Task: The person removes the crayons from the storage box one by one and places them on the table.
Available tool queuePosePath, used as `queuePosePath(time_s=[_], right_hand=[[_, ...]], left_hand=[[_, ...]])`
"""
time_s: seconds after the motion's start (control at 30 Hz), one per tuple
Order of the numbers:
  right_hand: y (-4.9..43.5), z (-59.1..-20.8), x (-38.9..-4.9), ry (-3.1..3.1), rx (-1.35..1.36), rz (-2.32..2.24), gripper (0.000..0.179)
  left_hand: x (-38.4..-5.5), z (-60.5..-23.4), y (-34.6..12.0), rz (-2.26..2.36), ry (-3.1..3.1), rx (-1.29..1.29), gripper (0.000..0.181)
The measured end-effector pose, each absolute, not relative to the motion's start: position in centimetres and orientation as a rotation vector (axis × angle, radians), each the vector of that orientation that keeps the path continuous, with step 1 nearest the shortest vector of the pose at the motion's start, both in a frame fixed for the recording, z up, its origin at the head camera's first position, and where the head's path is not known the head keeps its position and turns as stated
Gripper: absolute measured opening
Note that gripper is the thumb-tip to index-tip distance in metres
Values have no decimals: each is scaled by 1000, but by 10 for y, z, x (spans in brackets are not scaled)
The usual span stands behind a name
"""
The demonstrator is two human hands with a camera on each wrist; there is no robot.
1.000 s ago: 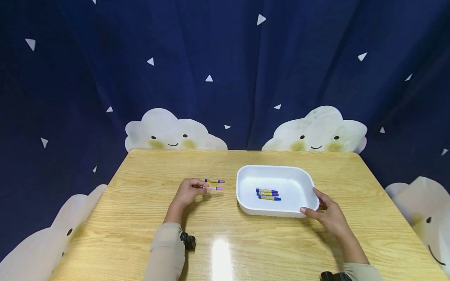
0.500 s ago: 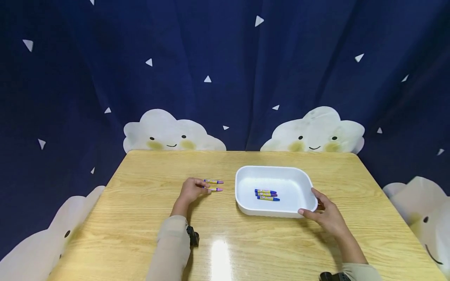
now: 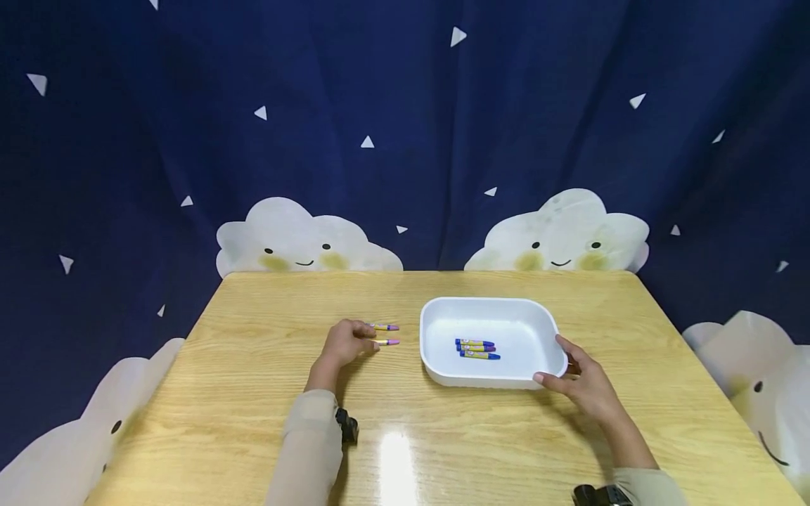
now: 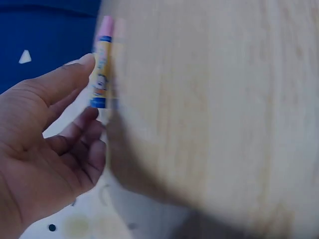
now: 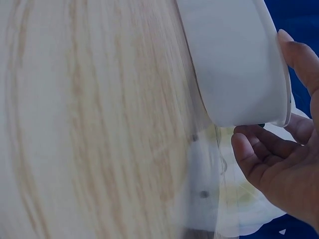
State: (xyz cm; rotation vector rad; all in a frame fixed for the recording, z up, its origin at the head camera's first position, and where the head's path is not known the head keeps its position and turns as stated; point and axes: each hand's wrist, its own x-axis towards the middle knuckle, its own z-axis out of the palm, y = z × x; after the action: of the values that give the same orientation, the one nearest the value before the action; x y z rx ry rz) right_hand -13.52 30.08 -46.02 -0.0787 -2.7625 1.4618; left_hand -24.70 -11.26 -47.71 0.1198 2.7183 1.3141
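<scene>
My left hand (image 3: 344,346) is over two crayons lying side by side on the table, both with pinkish tips. The nearer crayon (image 3: 391,342) has my thumb tip right at its side, and my index finger overlaps the farther crayon (image 3: 387,327). In the left wrist view a yellow-and-blue crayon (image 4: 102,64) with a pink tip shows whole beside the thumb. My right hand (image 3: 593,390) grips the right end of a white tray (image 3: 525,351), thumb at the front rim, fingers along the end wall. Inside it lie three yellow-wrapped crayons (image 3: 476,348), two blue-tipped and one purple-tipped.
The wooden table (image 3: 266,309) ends at a dark blue curtain (image 3: 405,84) with white triangles and smiling clouds. Bare wood lies between the crayons and the tray. Each wrist wears a small black camera (image 3: 346,425).
The nearer crayon and my left hand have shifted slightly right relative to the tray. My left thumb and index finger stand a little farther apart. The right hand keeps its place on the tray.
</scene>
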Motion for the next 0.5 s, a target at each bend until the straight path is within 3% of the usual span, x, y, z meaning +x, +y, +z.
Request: queuePosePath(time_s=[0.5], right_hand=[[299,-459,-134,-2776,-95,1461,96]], left_hand=[[-232,-445,-95,1487,2694,319,28]])
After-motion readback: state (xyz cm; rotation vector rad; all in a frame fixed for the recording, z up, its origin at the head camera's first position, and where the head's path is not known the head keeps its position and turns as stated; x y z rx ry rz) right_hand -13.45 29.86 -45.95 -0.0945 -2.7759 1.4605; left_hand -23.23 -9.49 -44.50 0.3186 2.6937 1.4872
